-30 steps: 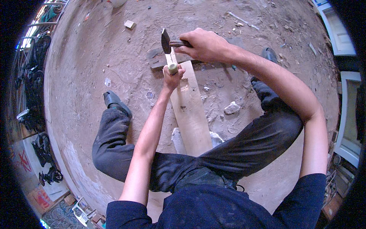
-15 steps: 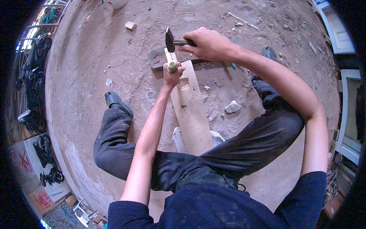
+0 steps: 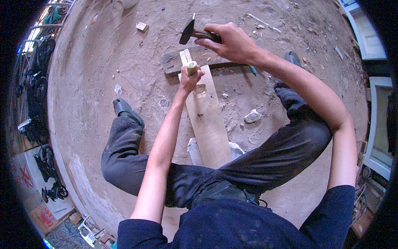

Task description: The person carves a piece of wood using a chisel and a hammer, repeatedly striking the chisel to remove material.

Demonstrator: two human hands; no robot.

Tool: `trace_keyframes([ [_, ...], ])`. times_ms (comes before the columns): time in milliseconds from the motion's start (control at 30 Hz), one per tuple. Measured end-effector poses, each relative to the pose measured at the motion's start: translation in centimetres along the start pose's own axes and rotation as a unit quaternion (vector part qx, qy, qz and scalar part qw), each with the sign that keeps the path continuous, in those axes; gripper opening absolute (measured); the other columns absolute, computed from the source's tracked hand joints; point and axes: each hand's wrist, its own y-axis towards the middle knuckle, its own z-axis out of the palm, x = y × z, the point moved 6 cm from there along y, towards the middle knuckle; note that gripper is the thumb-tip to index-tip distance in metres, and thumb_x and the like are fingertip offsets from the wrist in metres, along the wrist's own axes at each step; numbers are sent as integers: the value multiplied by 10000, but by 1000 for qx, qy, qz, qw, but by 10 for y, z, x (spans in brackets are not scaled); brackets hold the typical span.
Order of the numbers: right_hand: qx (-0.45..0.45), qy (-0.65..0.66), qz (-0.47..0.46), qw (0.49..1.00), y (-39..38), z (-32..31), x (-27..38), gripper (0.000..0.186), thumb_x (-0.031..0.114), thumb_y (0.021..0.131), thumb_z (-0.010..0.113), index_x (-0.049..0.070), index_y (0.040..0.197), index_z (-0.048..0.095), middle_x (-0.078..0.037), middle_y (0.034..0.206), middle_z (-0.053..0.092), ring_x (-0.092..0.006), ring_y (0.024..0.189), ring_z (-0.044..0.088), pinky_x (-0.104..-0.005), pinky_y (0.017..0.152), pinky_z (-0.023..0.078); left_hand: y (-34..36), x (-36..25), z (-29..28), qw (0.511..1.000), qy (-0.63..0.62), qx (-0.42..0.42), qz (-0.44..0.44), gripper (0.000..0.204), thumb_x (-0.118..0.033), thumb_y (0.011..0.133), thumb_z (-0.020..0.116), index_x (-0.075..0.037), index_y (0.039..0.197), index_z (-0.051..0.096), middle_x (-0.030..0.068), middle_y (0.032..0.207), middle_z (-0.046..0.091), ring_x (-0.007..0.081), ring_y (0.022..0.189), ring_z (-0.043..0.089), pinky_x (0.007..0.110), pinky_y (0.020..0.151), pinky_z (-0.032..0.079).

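A long pale wooden board (image 3: pixel 210 130) runs away from me between my legs, with a cut recess (image 3: pixel 200 90) partway along it. Near its far end, my left hand (image 3: pixel 190 81) is closed round the upright handle of a chisel (image 3: pixel 191 66); the blade is hidden below the fist. Up and to the right, my right hand (image 3: pixel 235 43) grips a hammer (image 3: pixel 188 32) by its handle. The hammer's dark head hangs in the air beyond the chisel, apart from it. Past my left hand shows the board's narrow slotted end (image 3: pixel 185 56).
A dark plank (image 3: pixel 170 62) lies crosswise under the board's far end, with a green pen-like thing (image 3: pixel 253 70) beside it. White chunks (image 3: pixel 236 149) flank the near end. A pale stone (image 3: pixel 252 116) and a small box (image 3: pixel 142 27) lie on the dusty floor. White-framed panels (image 3: pixel 379 124) stand at right.
The hammer has risen away from the chisel's handle and tilted, my right hand going up with it. My left hand and the chisel have shifted slightly right and away from me.
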Motion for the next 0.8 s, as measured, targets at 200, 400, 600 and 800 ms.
trace_keyframes([
  [200, -70, 52, -69, 994, -6, 2, 10, 290, 327, 942, 628, 37, 941, 620, -169, 654, 578, -308, 534, 548, -421, 544, 448, 0, 4, -8, 999, -40, -19, -27, 305, -45, 802, 611, -48, 534, 466, -39, 491, 431, 60, 436, 399, 264, 410, 296],
  [400, 188, -66, 49, 979, -9, 49, -17, 351, 358, 965, 542, 17, 927, 618, -230, 746, 635, -432, 741, 635, -515, 680, 503, 5, -4, 0, 999, -39, -26, -1, 312, -33, 801, 601, -68, 528, 455, -51, 489, 418, 53, 434, 392, 255, 404, 281],
  [600, -3, 64, -29, 998, 2, 22, -2, 299, 301, 980, 572, 5, 980, 609, -192, 697, 603, -298, 576, 549, -399, 564, 455, 3, 6, -11, 997, -57, -47, 11, 307, -33, 778, 615, -70, 522, 448, -52, 484, 400, 50, 416, 361, 258, 388, 252],
  [800, 221, -117, -19, 968, -10, 54, -17, 361, 373, 972, 519, 20, 908, 560, -252, 760, 623, -450, 765, 630, -535, 638, 483, 10, 4, 4, 997, -76, -26, 6, 305, -35, 780, 616, -65, 524, 454, -47, 487, 412, 53, 420, 365, 261, 394, 253],
])
